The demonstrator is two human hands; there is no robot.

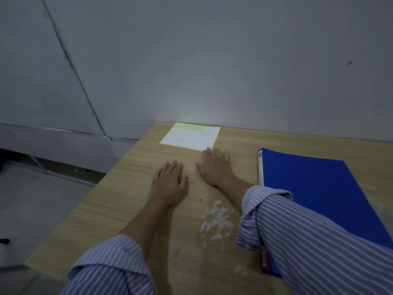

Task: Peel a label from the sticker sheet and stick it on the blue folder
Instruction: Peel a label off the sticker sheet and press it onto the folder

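Both the left hand (170, 184) and right hand (214, 167) lie flat and empty on the table (119, 199), so the right, fingertips nearly touching the sticker sheet (189, 136) just ahead, should lift a label corner gently, blue folder (319, 192) waiting to its right.

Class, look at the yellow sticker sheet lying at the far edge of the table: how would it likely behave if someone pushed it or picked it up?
The sticker sheet looks thin and lies flat on the table, so it would probably bend and droop when lifted by one edge. It seems light, so a push would likely slide it. Lying so flat, an edge may be hard to catch with the fingers.
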